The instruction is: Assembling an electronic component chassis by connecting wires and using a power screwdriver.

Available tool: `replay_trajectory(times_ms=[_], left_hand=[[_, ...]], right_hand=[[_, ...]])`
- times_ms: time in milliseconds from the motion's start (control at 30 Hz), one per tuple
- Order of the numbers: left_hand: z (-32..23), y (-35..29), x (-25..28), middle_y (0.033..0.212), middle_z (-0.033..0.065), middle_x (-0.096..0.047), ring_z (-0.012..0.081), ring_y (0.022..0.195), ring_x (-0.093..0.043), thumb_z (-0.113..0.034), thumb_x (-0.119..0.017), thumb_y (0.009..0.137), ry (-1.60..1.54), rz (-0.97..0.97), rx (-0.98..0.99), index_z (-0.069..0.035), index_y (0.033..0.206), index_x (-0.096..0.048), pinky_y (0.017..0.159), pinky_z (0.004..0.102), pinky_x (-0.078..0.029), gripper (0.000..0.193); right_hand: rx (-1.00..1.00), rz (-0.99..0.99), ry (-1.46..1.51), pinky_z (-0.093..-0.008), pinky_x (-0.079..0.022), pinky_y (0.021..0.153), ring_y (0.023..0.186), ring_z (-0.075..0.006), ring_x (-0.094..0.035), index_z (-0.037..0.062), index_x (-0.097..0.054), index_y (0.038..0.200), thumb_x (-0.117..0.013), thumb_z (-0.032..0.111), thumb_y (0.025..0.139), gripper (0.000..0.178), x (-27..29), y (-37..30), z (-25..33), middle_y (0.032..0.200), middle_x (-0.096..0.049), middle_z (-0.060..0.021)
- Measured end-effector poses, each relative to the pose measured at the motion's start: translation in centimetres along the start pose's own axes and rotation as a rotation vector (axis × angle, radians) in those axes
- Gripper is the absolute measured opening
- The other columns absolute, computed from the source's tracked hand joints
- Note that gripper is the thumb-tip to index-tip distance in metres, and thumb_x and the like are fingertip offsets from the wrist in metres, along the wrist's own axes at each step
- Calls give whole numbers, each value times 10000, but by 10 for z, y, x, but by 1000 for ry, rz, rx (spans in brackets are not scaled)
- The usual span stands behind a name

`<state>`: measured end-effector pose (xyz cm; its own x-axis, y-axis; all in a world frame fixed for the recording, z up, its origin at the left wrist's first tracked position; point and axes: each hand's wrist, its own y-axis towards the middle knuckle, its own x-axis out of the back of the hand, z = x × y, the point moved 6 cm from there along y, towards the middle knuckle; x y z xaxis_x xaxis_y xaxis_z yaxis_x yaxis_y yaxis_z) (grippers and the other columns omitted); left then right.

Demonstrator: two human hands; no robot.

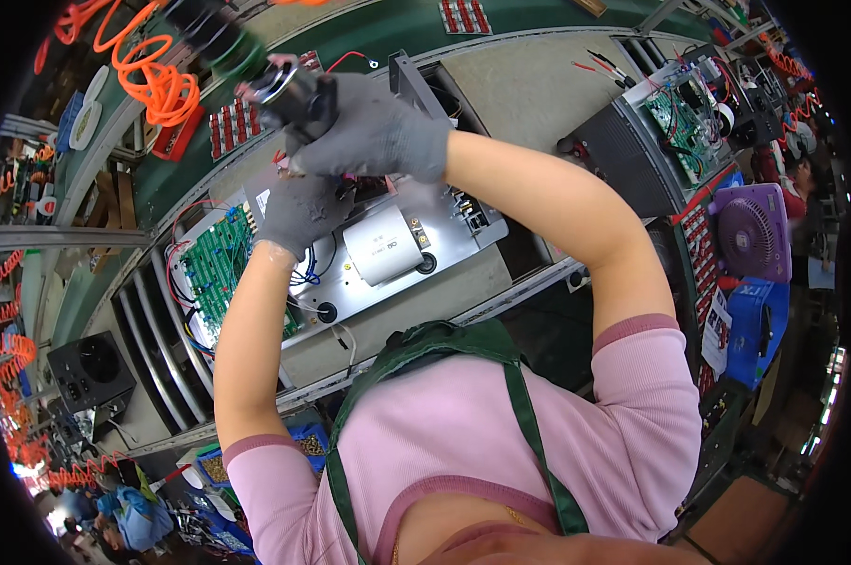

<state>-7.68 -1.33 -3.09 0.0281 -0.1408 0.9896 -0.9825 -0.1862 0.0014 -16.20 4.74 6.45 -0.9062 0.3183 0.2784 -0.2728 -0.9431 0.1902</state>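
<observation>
Both my hands wear grey gloves and meet above a silver metal chassis plate (458, 247) on the bench. My right hand (378, 132) is wrapped round a black power screwdriver (298, 99) with a green ring, its upper end slanting to the far left and partly blurred. Just below it, my left hand (305, 209) has its fingers bent together. Its fingertips are partly covered by my right hand, so what they hold cannot be made out. On the plate lie a large white cylinder (383, 247), probably a capacitor, and, to the left, a green circuit board (220, 259) with wires.
Orange coiled hoses (152, 85) hang at the far left. A red-and-silver parts block (234, 129) lies beyond the chassis. On the right stand another opened unit (684, 132), a purple fan (750, 231) and a blue bin (760, 330). Metal rollers (157, 330) run at the left.
</observation>
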Motion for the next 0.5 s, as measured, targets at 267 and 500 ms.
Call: replay_trajectory(times_ms=[267,500], left_hand=[[-9,2,11,964,155,-648,323,912,-616,-307,-625,798,23,263,50,-92,1032,-657,807,423,-477,319],[-6,1,9,741,171,-640,349,733,-635,-340,-665,775,-114,86,-103,-80,873,-688,688,442,-498,279]], right_hand=[[13,-39,17,-265,-502,716,775,-119,-614,74,-574,1122,-692,161,687,459,6,0,2,860,-648,-62],[14,-33,53,-265,-487,643,673,-86,-565,70,-599,1018,-681,119,696,336,23,-18,1,754,-629,-30]])
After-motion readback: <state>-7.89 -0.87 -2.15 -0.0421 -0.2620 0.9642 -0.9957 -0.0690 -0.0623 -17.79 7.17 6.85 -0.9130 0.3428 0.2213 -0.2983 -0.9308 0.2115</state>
